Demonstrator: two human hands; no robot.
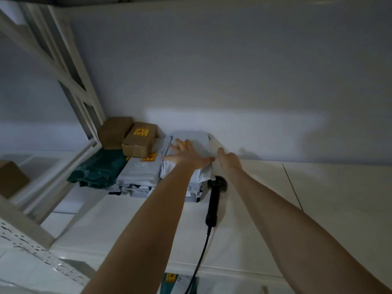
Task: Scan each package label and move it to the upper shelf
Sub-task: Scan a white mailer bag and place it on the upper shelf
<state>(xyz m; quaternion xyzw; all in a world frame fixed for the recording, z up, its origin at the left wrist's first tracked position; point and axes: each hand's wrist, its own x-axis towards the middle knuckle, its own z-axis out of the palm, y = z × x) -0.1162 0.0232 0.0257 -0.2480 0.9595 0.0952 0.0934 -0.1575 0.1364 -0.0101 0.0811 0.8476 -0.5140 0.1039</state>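
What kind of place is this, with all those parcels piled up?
Probably a parcel storeroom or mail-sorting room. Grey mailer bags and brown cartons with yellow stickers are stacked on a white metal shelf, and a corded black barcode scanner lies beside them.

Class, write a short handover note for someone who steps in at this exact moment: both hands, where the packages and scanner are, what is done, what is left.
Left hand: fingers spread flat, pressing on the top grey mailer of the right-hand stack on the upper shelf.
Right hand: at that mailer's right edge; grip not clear.
Scanner: lying on the shelf beside the stack, held by neither hand, cord trailing down.
Already on the shelf: two brown boxes, a green bag, a second grey stack.
Left: at least one more labelled package shows below the shelf edge; pick up the scanner, scan it and lift it up.
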